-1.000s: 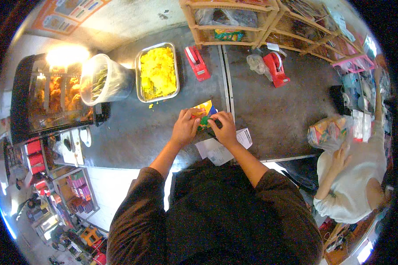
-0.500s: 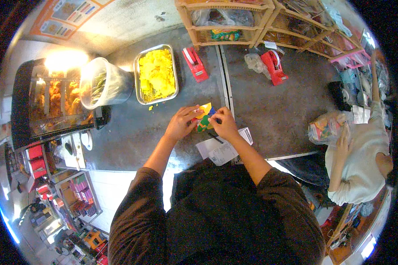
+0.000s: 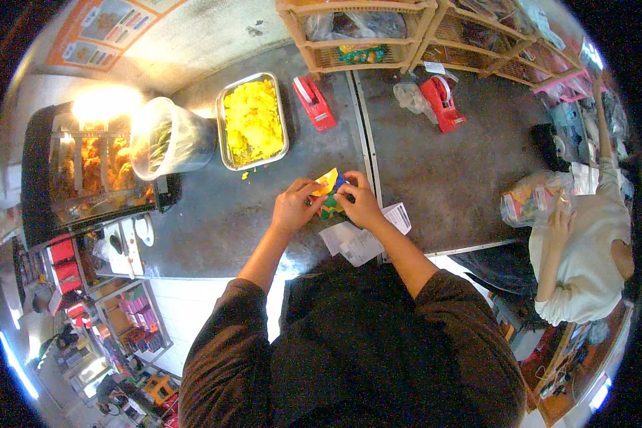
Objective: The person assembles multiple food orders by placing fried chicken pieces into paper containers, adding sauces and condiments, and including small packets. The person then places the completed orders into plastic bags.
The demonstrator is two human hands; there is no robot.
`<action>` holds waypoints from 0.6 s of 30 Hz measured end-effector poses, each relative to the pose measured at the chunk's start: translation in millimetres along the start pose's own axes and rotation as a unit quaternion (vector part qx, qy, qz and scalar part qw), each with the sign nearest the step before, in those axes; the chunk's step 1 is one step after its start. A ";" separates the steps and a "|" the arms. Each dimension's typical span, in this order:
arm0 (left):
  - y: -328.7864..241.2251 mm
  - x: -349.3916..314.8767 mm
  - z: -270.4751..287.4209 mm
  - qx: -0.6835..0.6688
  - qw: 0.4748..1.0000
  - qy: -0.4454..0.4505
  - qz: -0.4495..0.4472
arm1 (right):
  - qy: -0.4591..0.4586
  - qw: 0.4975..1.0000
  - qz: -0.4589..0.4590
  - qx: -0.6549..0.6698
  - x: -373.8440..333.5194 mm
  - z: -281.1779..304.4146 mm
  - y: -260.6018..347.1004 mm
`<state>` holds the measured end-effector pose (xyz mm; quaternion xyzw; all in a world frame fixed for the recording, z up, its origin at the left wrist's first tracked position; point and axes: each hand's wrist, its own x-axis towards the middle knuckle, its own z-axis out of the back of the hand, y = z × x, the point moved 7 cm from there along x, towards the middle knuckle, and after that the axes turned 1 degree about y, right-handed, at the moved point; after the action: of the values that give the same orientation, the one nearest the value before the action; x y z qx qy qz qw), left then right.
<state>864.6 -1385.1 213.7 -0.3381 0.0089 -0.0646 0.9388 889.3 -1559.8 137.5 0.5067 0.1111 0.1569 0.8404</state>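
Observation:
A small paper food packet or box (image 3: 328,182), coloured yellow, blue, green and red, is held between my two hands above the dark counter. My left hand (image 3: 292,207) pinches its left side, with thumb and fingers near the yellow flap. On the other side my right hand (image 3: 362,203) is closed on the blue edge by its fingertips. Its lower part is partly hidden by my fingers. Printed paper slips (image 3: 362,247) lie just below the packet, by my right wrist.
A metal tray (image 3: 288,143) of yellow food stands beyond my left hand, beside a clear plastic tub (image 3: 185,146) and a lit display case (image 3: 39,192). Two red tape dispensers (image 3: 315,107) (image 3: 442,107) sit farther back, below wooden racks (image 3: 364,65). At right, a person (image 3: 578,250) holds a plastic bag (image 3: 528,202).
My left fingers, previously stretched over the packet, have drawn back and curled to its left edge. My right hand's fingers have shifted slightly on the packet.

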 end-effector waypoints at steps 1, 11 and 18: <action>-0.4 -0.5 -1.4 -0.003 1.000 0.001 0.015 | -0.012 1.000 0.006 0.017 -1.4 0.0 0.3; -6.4 -7.2 -4.6 -0.046 0.994 -0.092 0.021 | -0.028 0.999 0.022 0.021 -6.0 -2.4 -0.3; -12.4 -7.9 -5.5 -0.021 0.996 -0.092 0.006 | -0.082 0.994 -0.041 0.057 -6.5 -13.3 -9.0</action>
<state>855.0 -1397.0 217.1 -0.3626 -0.0741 -0.0274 0.9286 880.1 -1555.3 123.6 0.5604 0.0708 0.0735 0.8219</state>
